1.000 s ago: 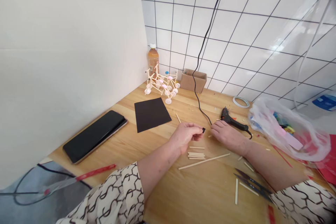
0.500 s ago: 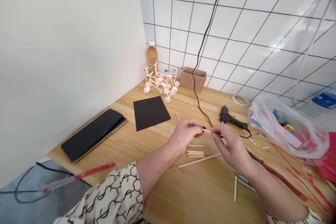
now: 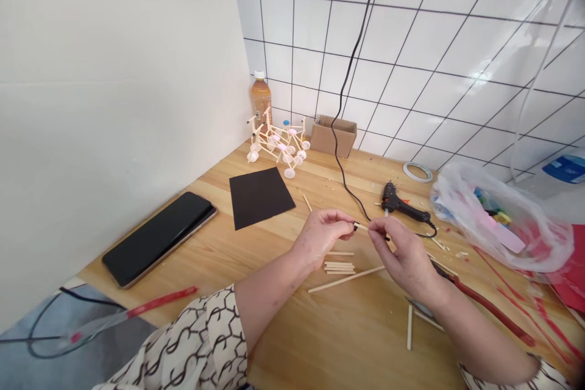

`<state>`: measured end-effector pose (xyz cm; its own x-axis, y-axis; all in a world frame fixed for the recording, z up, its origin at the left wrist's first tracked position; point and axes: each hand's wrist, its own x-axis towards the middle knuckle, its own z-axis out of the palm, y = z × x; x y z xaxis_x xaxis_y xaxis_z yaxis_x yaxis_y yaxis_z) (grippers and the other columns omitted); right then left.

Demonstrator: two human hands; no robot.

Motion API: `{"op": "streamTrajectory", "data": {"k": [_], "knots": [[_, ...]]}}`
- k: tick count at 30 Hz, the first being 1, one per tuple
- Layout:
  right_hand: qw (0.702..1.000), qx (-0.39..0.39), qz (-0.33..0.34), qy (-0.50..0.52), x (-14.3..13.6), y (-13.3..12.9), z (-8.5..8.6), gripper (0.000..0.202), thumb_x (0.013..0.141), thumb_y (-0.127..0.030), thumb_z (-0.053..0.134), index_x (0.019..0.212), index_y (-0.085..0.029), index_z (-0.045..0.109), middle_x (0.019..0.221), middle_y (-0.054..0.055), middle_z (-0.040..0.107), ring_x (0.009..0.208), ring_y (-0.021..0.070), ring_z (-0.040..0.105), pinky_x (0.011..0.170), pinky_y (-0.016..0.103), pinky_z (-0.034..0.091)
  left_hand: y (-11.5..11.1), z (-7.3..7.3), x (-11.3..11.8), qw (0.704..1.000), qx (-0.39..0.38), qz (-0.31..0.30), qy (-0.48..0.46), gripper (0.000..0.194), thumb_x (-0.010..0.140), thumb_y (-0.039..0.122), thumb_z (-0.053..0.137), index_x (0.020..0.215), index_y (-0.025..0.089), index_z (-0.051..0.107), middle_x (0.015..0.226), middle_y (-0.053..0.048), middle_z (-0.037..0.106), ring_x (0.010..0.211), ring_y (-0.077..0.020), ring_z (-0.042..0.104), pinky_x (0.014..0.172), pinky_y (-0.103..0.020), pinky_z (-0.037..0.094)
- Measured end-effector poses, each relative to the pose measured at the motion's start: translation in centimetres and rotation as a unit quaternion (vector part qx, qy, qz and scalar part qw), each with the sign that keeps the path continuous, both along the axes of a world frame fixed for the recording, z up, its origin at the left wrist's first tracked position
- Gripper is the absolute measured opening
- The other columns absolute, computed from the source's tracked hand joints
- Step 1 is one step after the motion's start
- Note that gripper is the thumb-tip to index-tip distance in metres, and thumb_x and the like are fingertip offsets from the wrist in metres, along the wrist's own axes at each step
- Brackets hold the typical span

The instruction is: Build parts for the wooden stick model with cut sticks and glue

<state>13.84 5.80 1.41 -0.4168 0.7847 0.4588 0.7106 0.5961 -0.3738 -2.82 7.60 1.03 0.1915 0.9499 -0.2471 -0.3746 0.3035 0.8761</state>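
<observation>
Over the middle of the table, my right hand (image 3: 402,256) pinches a short thin wooden stick (image 3: 362,227) near its right end, where a bit of black shows. My left hand (image 3: 325,234) has its thumb and forefinger closed on a small black strip (image 3: 356,226) at the stick's left end. Below my hands lie several short cut sticks (image 3: 339,267) in a row and one longer stick (image 3: 345,280). Red-handled pliers (image 3: 489,311) lie partly under my right forearm.
A black glue gun (image 3: 404,204) rests behind my right hand, near a plastic bag (image 3: 503,219) of scraps. A black square sheet (image 3: 261,198), a phone (image 3: 159,237), stick models with round wheels (image 3: 278,143), a bottle (image 3: 261,97) and a cardboard box (image 3: 333,136) stand or lie farther left and back.
My fingers have shifted only slightly around the black strip at the stick's end. The view has moved a little; the things on the table stay in place.
</observation>
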Motion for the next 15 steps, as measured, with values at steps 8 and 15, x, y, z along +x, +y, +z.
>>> {"op": "streamTrajectory", "data": {"k": [8,15], "knots": [[1.000,-0.004,0.000,0.001,-0.05,0.13,-0.03,0.008,0.087,-0.016,0.043,0.084,-0.019,0.049,0.071,0.003,0.056,0.064,0.0155,0.053,0.059,0.027,0.043,-0.01,-0.25,0.04,1.000,0.006,0.000,-0.010,0.007,0.054,0.015,0.066,0.061,0.014,0.065,0.056,0.000,0.062,0.057,-0.0110,0.056,0.066,-0.027,0.042],[1.000,-0.002,0.001,0.001,0.08,0.24,0.00,0.010,0.088,-0.018,0.041,0.083,-0.019,0.050,0.070,0.002,0.055,0.064,0.0153,0.052,0.059,0.026,0.042,-0.07,-0.24,-0.07,0.999,0.040,-0.019,0.004,0.005,0.056,0.015,0.063,0.061,0.015,0.064,0.060,0.001,0.061,0.063,-0.0116,0.055,0.071,-0.026,0.041]]}}
